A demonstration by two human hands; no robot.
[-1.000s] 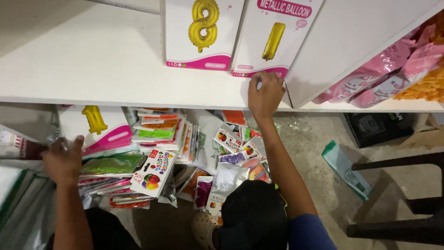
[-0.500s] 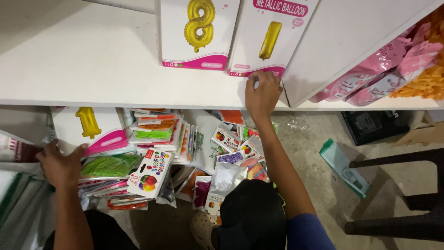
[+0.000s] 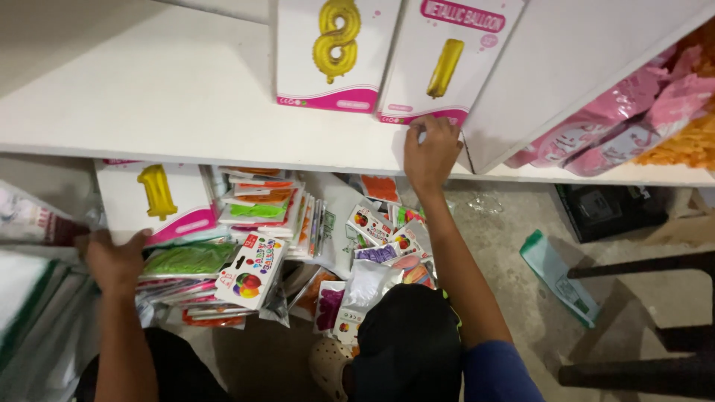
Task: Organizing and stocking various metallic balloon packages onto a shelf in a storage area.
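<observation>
Two flat white packs with pink bottom bands lie on the far shelf: the eight pack [image 3: 337, 56] shows a gold figure, the bar pack [image 3: 450, 59] beside it on the right a gold stick, its near edge touched by the right hand [image 3: 432, 149]; pink bags [image 3: 618, 119] lie far right; below, a third white-pink pack [image 3: 160, 201] sits left by the left hand [image 3: 112, 257]; a colourful heap [image 3: 298, 238] of small packets spreads in the middle; a green-edged packet [image 3: 558, 275] lies right on the floor.
</observation>
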